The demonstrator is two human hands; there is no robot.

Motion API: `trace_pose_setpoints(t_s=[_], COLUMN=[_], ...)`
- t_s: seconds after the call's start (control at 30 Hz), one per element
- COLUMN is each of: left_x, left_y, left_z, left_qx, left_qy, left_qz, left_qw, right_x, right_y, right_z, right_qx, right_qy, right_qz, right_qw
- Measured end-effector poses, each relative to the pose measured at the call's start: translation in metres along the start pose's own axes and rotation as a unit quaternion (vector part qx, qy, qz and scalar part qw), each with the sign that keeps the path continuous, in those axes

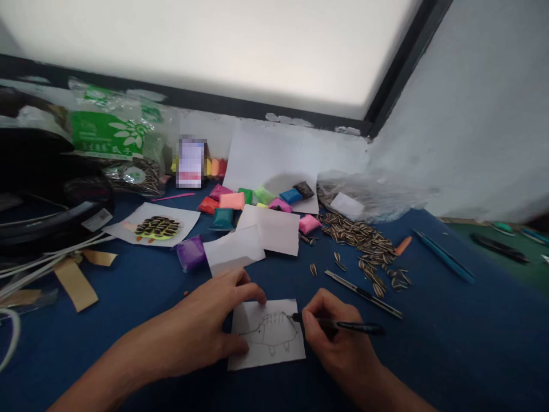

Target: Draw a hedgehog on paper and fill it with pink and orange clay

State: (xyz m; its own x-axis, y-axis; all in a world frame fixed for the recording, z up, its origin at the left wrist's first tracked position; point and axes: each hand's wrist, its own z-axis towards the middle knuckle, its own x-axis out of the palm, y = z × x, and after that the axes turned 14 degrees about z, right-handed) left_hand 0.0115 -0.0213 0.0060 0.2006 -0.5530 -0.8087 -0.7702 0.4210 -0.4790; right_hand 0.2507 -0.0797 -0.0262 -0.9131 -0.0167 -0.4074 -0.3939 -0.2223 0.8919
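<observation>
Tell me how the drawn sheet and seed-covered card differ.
The drawn sheet bears a line drawing; the seed-covered card has seeds over a yellow shape. The left hand touches the drawn sheet; no hand touches the seed-covered card. The drawn sheet lies closer to the camera than the seed-covered card. Both lie on the blue table.

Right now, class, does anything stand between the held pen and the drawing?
Nothing visible does: the pen in the right hand has its tip at the upper right of the drawing. The left hand is at the left side of the paper; the utility knife lies beyond the right hand.
</observation>
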Motion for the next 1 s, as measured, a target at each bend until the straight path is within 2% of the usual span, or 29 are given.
trace_pose_setpoints(t_s=[1.0], left_x=[0.0009], left_y=[-0.0003], left_z=[0.0017], left_qx=[0.007], left_qy=[-0.005], left_qz=[0.003], left_qw=[1.0], right_x=[0.0006], right_y=[-0.0002], right_z=[-0.0015], right_qx=[-0.002], right_qy=[0.011], right_qz=[0.014], right_qw=[1.0])
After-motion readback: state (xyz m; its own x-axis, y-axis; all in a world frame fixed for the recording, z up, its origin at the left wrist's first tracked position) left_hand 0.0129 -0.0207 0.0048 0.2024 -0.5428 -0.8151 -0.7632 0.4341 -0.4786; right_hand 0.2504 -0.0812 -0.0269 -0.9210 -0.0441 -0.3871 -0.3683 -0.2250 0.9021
